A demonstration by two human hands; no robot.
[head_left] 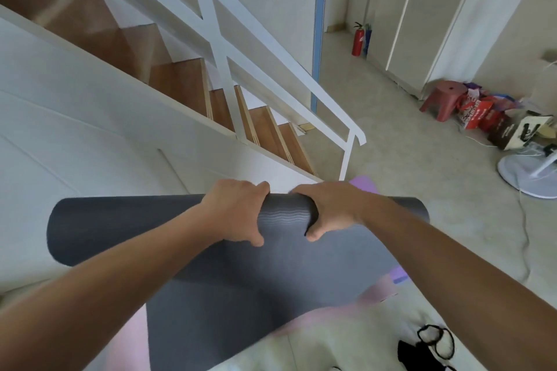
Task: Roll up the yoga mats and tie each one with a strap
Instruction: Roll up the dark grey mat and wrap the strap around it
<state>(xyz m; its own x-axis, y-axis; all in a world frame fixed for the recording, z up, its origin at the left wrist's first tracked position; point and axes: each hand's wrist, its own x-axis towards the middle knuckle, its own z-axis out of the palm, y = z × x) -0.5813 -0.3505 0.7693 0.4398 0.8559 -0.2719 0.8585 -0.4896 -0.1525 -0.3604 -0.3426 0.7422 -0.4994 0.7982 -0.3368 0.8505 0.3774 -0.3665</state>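
Two bare forearms reach in from the bottom corners and meet at the middle of the grey yoga mat [120, 226]. The mat is partly rolled: its roll lies crosswise in front of the person, and the unrolled part runs back from it toward the camera. The left hand [238, 211] grips the roll with its fingers curled over the top and its thumb on the near side. The right hand [328, 211] grips it just beside the left in the same way, and a short band of ribbed grey surface shows between them.

A purple mat [364, 185] peeks out beyond the roll by the right hand, and a second corner of it shows at the grey mat's right edge. Something pale pink lies under the near part of the grey mat, too blurred to tell for sure what it is. On the floor at the lower right lie black loops [434, 343], possibly straps.

A wooden staircase [180, 81] with a white railing [271, 75] climbs to the left. Farther back a red fire extinguisher [358, 39] stands by the wall. At the right sit a red stool [443, 96], some bags [482, 114] and a white fan base [527, 172].
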